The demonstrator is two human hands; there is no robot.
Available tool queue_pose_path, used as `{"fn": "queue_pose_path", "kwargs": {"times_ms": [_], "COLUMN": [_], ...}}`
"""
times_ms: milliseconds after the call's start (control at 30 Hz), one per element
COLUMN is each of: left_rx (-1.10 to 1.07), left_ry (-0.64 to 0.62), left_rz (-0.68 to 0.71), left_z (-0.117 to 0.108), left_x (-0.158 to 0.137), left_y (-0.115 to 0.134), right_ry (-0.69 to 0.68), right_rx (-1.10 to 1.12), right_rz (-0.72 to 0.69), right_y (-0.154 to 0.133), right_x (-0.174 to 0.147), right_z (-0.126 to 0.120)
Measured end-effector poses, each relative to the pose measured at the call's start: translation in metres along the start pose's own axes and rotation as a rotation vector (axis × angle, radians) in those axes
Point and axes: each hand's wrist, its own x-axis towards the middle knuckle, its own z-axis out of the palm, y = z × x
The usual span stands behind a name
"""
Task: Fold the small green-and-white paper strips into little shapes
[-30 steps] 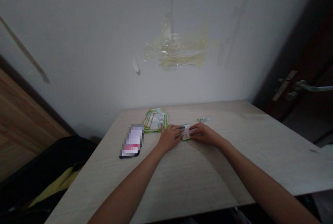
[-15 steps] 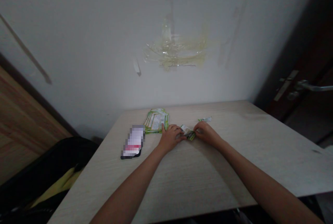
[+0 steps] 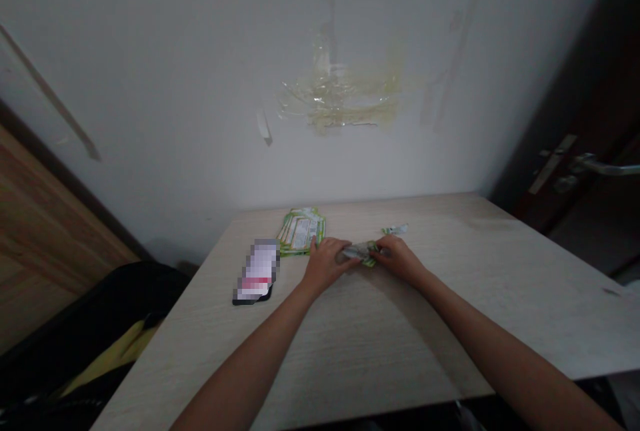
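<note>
"What did the head view show?"
"Over the pale tabletop [image 3: 350, 357], the left hand [image 3: 327, 261] and right hand [image 3: 399, 259] pinched opposite ends of a crumpled green-and-white wrapper [image 3: 361, 252]."
"And nearby?"
"Fanned green packets [image 3: 301, 231] lay just beyond the left hand, a phone [image 3: 256, 272] beside them."

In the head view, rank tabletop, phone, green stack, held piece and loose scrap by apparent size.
1. Tabletop
2. Phone and green stack: too alike to rank
3. Held piece, partly hidden
4. Loose scrap

The small wrapper [image 3: 362, 252] is green and grey, the stacked wrappers [image 3: 303, 232] green and white, the table [image 3: 360, 344] pale wood-grained.
</note>
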Motion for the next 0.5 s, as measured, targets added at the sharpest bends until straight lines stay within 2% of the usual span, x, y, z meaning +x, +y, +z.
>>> {"fn": "queue_pose_path", "kwargs": {"times_ms": [133,233,333,433,500], "left_rx": [0.078,0.123,0.145,0.157,0.153], "left_ry": [0.048,0.02,-0.04,-0.079,-0.078], "left_rz": [-0.036,-0.05,-0.018,0.021,0.022], "left_z": [0.0018,0.003,0.0033,0.0037,0.0043], "left_x": [0.0002,0.0002,-0.0008,-0.0026,-0.0036], "left_y": [0.0005,-0.0001,-0.0011,-0.0011,-0.0002], "right_ry": [0.064,0.075,0.051,-0.001,0.005], "right_rx": [0.081,0.14,0.159,0.045,-0.1], "right_rz": [0.106,0.168,0.126,0.048,0.056], "right_y": [-0.0017,-0.0019,-0.0035,-0.0043,-0.0027], "right_x": [-0.0008,-0.0017,-0.0019,-0.0024,-0.0035], "right_z": [0.0019,0.0009,-0.0021,-0.0044,-0.0049]}}
